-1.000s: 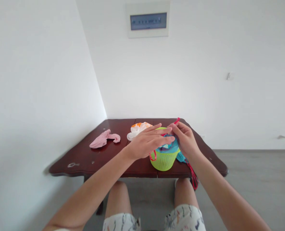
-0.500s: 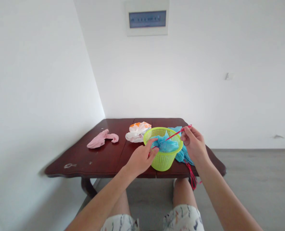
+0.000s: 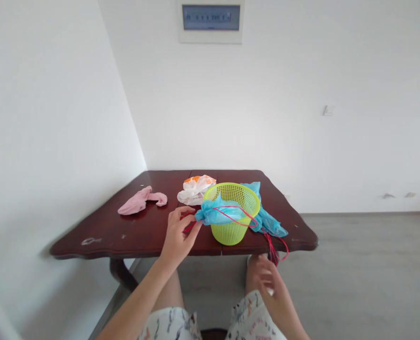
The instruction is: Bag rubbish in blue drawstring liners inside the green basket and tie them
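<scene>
My left hand [image 3: 182, 231] pinches the gathered end of a light blue plastic bag [image 3: 218, 213], left of the green basket. The bag's body rests across the near rim of this yellow-green mesh basket [image 3: 231, 233]. Red string [image 3: 238, 221] lies over the bag and loops out to the right; another bit of it shows by my left fingers. Down below the table edge, beside my right knee, is my right hand [image 3: 269, 278], slightly blurred. Its fingers are loosely bent and apart, with nothing visible in them.
A second blue bag [image 3: 266, 219] lies right of the basket, with red strings [image 3: 273, 250] hanging over the table edge. Behind the basket is a crumpled white and orange bag [image 3: 195, 190]. A pink bag [image 3: 137, 200] lies on the left of the dark wooden table [image 3: 103, 226].
My right hand has let go of the red string and dropped below the table edge. My left hand has pulled the blue bag's gathered end leftward, partly out of the basket.
</scene>
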A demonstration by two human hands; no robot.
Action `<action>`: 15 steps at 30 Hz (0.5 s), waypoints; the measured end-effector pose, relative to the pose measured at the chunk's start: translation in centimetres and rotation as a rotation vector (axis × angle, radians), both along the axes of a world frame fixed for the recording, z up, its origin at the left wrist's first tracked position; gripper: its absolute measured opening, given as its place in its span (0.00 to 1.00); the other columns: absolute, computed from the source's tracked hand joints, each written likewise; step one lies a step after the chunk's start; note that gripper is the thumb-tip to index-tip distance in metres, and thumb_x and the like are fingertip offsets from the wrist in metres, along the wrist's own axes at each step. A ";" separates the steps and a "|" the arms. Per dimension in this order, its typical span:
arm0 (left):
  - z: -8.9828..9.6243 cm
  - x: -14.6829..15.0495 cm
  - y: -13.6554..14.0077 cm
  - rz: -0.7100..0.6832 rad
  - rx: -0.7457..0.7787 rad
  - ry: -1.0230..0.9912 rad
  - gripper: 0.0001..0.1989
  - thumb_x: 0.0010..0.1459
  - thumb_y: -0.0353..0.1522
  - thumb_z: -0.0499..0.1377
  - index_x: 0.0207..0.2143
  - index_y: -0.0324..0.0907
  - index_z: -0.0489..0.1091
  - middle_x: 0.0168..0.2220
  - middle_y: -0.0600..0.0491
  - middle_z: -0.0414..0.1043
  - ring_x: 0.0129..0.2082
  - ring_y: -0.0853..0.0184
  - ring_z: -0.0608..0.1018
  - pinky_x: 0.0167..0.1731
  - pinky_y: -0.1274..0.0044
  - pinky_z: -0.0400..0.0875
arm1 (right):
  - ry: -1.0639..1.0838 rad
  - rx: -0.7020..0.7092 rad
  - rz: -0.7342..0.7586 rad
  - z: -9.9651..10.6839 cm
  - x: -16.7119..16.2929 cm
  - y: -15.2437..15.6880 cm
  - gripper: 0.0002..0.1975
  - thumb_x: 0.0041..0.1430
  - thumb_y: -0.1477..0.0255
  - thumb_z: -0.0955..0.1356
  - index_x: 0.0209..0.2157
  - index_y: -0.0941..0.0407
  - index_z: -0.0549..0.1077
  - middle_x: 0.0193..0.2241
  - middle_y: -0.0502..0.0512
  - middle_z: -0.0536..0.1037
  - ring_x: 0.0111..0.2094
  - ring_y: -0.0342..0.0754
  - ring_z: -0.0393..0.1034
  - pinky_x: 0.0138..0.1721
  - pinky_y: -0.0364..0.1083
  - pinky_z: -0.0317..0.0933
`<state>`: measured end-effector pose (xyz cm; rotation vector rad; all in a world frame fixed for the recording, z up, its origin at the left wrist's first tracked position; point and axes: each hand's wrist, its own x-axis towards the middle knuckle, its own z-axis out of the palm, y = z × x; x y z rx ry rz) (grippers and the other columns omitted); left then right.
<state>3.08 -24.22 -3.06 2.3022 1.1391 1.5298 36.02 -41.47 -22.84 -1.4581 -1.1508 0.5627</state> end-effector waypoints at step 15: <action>-0.1 2.4 0.4 -0.094 -0.418 0.238 0.35 0.78 0.63 0.57 0.34 0.46 0.84 0.41 0.46 0.87 0.46 0.48 0.86 0.52 0.60 0.77 | -0.434 -0.323 -0.385 -22.6 1.4 -5.2 0.40 0.59 0.43 0.68 0.67 0.41 0.86 0.66 0.65 0.86 0.69 0.85 0.79 0.63 0.78 0.79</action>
